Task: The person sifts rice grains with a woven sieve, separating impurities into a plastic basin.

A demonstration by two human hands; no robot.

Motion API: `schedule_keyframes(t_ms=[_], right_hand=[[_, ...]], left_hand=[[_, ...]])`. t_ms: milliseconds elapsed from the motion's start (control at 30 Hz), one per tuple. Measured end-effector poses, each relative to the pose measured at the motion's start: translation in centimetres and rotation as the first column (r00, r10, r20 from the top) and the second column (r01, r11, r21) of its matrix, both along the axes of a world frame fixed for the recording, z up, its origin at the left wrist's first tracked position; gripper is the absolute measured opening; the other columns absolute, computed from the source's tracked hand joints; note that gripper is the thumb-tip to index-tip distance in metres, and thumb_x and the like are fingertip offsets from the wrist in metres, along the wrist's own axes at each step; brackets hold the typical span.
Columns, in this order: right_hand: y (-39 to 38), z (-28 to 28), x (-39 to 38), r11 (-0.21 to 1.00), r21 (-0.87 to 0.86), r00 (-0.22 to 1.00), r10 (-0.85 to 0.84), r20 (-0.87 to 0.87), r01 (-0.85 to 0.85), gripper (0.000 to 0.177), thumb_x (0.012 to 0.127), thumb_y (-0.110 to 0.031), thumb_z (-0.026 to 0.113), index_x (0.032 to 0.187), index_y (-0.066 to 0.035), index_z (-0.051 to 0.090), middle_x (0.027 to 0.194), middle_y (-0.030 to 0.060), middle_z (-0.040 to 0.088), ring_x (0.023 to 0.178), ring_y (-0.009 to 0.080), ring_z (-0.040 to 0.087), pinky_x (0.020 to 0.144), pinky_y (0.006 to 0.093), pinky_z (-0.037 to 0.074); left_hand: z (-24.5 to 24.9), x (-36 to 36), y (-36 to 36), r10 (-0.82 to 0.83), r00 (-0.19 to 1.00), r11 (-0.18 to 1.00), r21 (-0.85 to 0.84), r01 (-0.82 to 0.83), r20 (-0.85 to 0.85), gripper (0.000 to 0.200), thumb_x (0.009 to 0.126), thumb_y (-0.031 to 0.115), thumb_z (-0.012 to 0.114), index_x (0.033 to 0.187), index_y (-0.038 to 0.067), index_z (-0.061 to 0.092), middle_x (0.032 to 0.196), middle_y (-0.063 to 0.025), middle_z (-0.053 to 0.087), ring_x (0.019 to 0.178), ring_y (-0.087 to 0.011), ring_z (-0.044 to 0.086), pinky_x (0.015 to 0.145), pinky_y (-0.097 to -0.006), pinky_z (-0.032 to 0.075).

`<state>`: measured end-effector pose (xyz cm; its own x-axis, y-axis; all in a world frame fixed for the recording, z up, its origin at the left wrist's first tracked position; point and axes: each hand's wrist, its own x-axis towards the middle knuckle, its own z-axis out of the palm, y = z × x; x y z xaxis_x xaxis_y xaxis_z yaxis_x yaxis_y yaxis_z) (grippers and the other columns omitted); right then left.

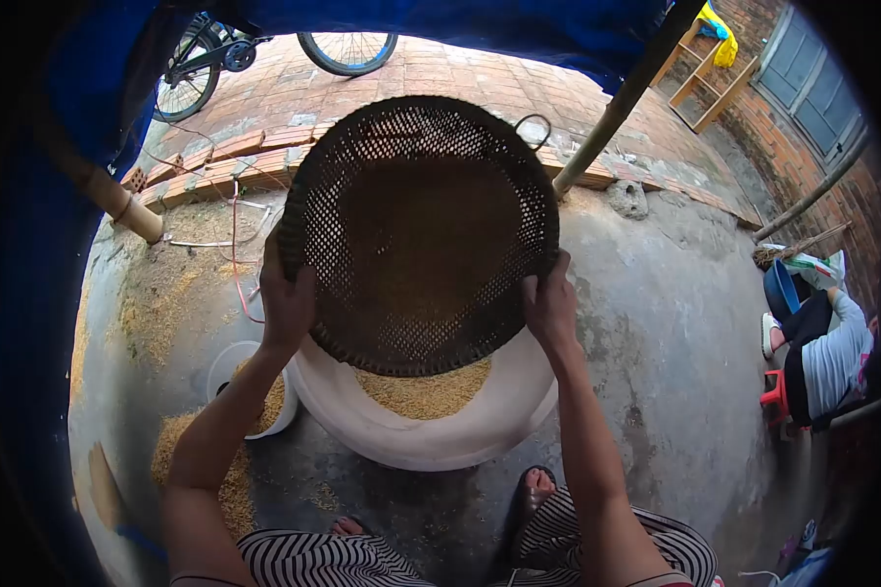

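A round, dark woven sieve [421,235] is held up in front of me, its mesh letting light through near the rim. My left hand [289,303] grips the rim at the lower left, thumb on the near side. On the lower right of the rim, my right hand [550,298] is closed the same way. Below the sieve stands a wide pale basin [440,445], partly hidden by it. Yellow-brown grain [426,393] shows inside the basin. Most of my fingers are hidden behind the sieve.
A white bucket [227,364] with grain stands left of the basin, beside a grain pile [227,489]. A bamboo post [617,122] rises beyond the sieve. At right, a person [837,342] sits on a red stool [775,396] near a blue tub [781,291]. A bicycle [210,59] is behind.
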<state>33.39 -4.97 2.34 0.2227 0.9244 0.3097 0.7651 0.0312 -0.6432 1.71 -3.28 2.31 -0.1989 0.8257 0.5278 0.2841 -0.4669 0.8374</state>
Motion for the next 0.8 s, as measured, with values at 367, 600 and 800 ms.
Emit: schedule_keyframes(t_ms=[367, 600, 800], right_hand=[[0.5, -2.1, 1.5, 0.935, -0.353, 0.969, 0.083, 0.232, 0.005, 0.038, 0.078, -0.022, 0.048, 0.105, 0.003, 0.04, 0.079, 0.0277, 0.058, 0.08, 0.0443, 0.056, 0.073, 0.0493, 0.043], [0.3, 2.1, -0.2, 0.997, 0.071, 0.999, -0.041, 0.022, 0.039, 0.041, 0.079, -0.012, 0.046, 0.113, -0.001, 0.027, 0.073, 0.0279, 0.057, 0.071, 0.0465, 0.055, 0.063, 0.0517, 0.041], [2.8, 1.5, 1.4, 0.962, -0.272, 0.938, 0.121, 0.325, -0.03, 0.033, 0.077, -0.015, 0.049, 0.099, 0.006, 0.039, 0.074, 0.0266, 0.059, 0.07, 0.0415, 0.06, 0.063, 0.046, 0.048]], left_hand=[[-2.0, -1.0, 1.0, -0.071, 0.993, 0.826, -0.553, 0.109, 0.089, 0.037, 0.072, -0.001, 0.044, 0.109, -0.002, 0.049, 0.074, 0.0017, 0.052, 0.058, -0.0052, 0.046, 0.052, -0.021, 0.039], [1.6, -0.2, 1.1, 0.02, 1.0, 0.97, 0.244, -0.016, -0.015, 0.037, 0.073, -0.004, 0.042, 0.11, -0.002, 0.046, 0.076, -0.0004, 0.053, 0.062, -0.0088, 0.047, 0.055, -0.024, 0.04], [-1.3, -0.7, 1.8, 0.014, 0.999, 0.92, -0.391, -0.001, 0.03, 0.03, 0.073, 0.0, 0.045, 0.103, 0.0, 0.049, 0.072, -0.002, 0.052, 0.061, -0.0106, 0.047, 0.053, -0.0269, 0.041]])
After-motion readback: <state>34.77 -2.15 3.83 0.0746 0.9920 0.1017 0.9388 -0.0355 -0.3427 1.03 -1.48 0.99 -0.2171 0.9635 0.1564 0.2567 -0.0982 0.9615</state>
